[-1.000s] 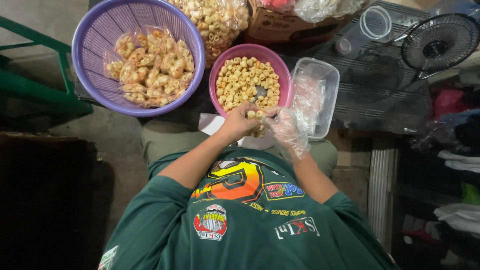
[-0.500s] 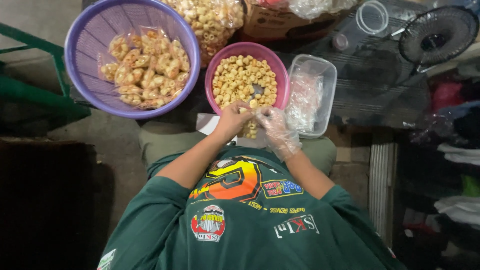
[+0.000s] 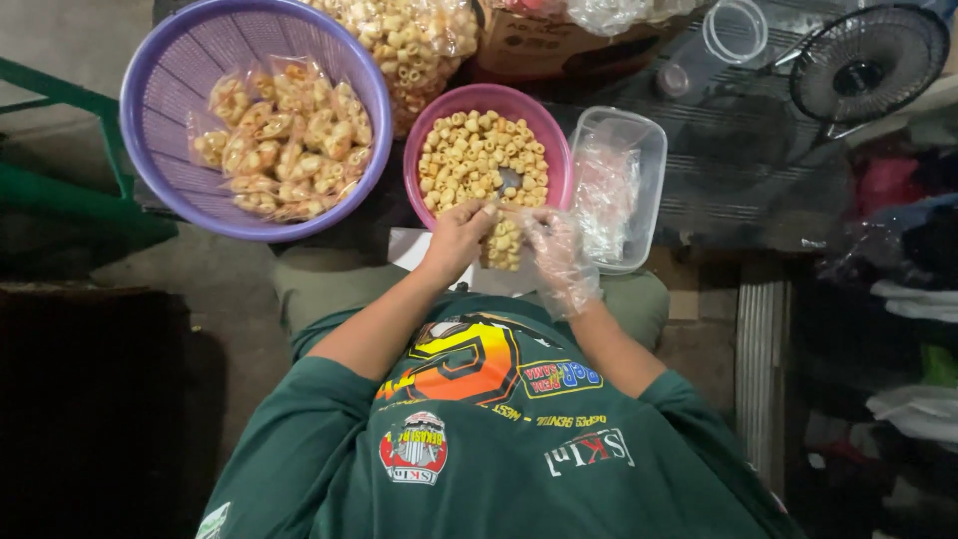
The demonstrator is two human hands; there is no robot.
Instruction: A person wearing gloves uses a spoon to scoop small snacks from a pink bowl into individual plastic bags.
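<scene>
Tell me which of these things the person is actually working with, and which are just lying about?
In use: left hand and gloved right hand holding a small clear bag of snacks; pink bowl of loose snacks; purple basket of filled packets; clear tub of empty bags.

Lying about: black fan; round clear lid; cardboard box.

basket [image 3: 160, 150] showing matt purple plastic | bowl [image 3: 424, 140] looking smooth pink plastic | right hand [image 3: 555, 255] wearing thin clear plastic glove | tub [image 3: 649, 170] showing clear glossy plastic

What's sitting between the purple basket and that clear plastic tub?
In the head view, the pink bowl of ring-shaped snacks sits between the purple basket and the clear tub.
</scene>
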